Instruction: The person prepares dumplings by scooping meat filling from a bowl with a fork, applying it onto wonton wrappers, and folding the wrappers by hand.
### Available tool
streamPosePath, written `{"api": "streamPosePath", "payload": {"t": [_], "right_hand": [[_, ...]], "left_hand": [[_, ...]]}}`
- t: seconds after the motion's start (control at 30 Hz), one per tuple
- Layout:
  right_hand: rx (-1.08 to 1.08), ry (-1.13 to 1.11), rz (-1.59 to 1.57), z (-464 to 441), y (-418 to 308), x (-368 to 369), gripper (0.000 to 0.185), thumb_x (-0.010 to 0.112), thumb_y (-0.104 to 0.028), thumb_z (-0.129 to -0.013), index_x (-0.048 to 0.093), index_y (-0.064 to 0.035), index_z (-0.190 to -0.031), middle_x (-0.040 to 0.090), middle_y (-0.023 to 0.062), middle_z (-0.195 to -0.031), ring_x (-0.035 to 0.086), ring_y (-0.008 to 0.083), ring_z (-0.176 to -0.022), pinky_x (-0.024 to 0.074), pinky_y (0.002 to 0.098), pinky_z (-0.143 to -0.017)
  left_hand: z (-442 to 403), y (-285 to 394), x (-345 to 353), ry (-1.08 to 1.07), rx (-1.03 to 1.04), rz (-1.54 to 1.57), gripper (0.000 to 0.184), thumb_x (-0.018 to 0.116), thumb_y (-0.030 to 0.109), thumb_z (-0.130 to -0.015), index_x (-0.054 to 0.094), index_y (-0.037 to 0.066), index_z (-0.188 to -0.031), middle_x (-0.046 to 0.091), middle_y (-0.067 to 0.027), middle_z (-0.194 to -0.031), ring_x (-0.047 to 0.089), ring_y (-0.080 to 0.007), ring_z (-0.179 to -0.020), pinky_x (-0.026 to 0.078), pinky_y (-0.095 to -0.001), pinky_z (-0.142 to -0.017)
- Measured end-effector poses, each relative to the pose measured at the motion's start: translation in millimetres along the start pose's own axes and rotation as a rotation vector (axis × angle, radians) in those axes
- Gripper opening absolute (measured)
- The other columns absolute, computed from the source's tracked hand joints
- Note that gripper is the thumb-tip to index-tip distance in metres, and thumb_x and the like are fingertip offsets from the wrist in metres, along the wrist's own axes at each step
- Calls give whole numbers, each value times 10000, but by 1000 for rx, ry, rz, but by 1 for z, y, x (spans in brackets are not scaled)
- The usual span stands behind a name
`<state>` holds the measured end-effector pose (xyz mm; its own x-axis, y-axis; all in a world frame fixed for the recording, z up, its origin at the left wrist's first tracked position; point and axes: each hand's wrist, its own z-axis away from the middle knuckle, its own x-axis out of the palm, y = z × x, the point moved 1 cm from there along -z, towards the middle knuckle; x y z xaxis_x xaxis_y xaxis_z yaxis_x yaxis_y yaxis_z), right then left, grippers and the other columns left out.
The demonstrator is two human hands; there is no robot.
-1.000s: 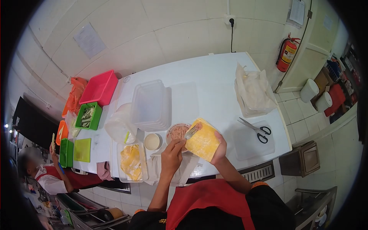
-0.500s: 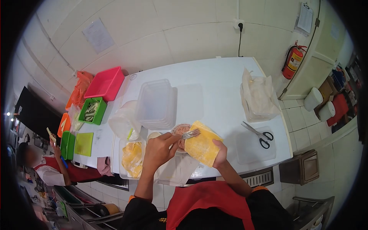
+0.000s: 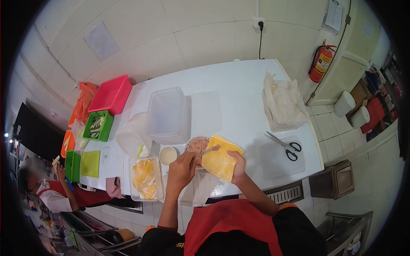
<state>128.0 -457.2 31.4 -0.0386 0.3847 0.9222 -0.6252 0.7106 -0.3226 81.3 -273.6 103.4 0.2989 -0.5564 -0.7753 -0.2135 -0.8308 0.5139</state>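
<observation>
My left hand (image 3: 181, 171) is closed on the handle of a fork (image 3: 207, 151). The fork's tip, with a small dab of pinkish mince on it, touches the upper part of a floury yellow dough sheet (image 3: 222, 164). My right hand (image 3: 238, 165) pinches that sheet by its right edge, tilted above the table; whether it is one sheet or a stack I cannot tell. Partly hidden behind the fork and sheet is a bowl of minced meat (image 3: 197, 145). Left of it stand a small cup of pale contents (image 3: 168, 156) and a clear tub with more yellow sheets (image 3: 144, 176).
Stacked clear containers (image 3: 164, 114) and a white bucket (image 3: 130, 137) stand behind my left hand. Scissors (image 3: 283, 142) lie on a clear lid (image 3: 277, 164) to the right, near a cloth-lined container (image 3: 282, 104). A co-worker (image 3: 53, 192) works at far left beside green bins (image 3: 72, 165).
The view has shifted slightly, moving the table leftward. The fork has turned and lowered against the dough sheet, and a dab of mince shows at its tip. Both hands keep their holds.
</observation>
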Motion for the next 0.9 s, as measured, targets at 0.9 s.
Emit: {"api": "streamPosePath", "payload": {"t": [0.9], "right_hand": [[181,-102,79,-9,26,-9,512,494,-185,-835,455,4,-1309,582,152,-1219,596,283,-1092,461,407,-979]], "left_hand": [[6,2,18,184,-211,289,275,830,150,-693,738,55,-934,595,-96,-983,631,-216,-709,503,-310,-595]]}}
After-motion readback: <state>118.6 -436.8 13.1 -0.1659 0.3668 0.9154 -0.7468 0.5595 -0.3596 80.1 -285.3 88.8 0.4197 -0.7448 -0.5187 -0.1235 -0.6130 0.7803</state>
